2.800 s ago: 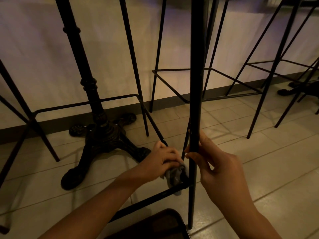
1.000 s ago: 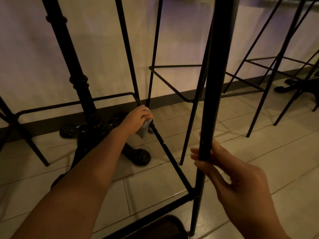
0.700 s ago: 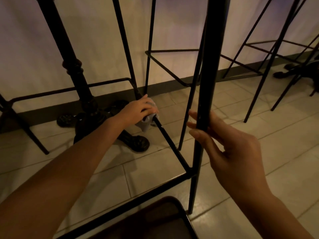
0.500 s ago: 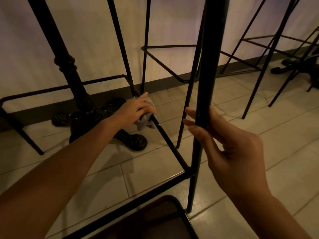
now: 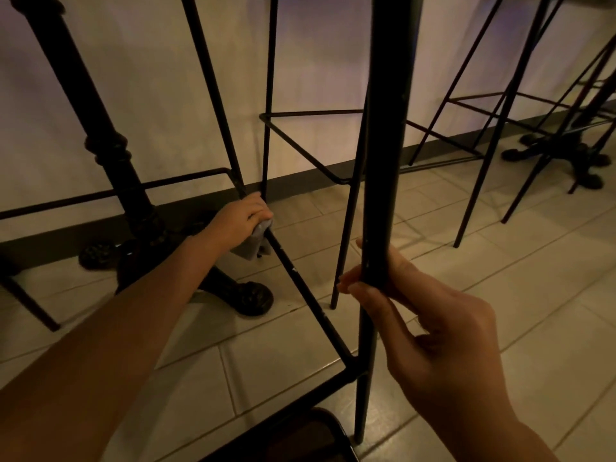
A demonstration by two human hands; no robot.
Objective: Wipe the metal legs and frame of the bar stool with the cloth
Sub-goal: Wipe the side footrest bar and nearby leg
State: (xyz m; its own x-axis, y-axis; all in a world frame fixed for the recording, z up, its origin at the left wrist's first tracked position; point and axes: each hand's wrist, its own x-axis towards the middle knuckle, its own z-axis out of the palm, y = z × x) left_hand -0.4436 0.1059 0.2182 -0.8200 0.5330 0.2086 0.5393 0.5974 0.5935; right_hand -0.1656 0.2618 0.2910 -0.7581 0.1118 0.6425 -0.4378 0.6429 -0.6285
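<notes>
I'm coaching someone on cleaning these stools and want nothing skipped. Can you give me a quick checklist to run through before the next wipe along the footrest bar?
1. Cloth in the left hand, grip closed round it: ok.
2. Cloth wrapped on the footrest bar at its far corner: ok.
3. Right hand steadying the near stool leg: ok.
4. Bar's path back to the near corner free of obstacles: ok.
5. Stool's feet flat on the tiled floor: cannot tell, one foot is out of view.
6. Dirt already lifted from the bar: cannot tell, light too dim.
</notes>
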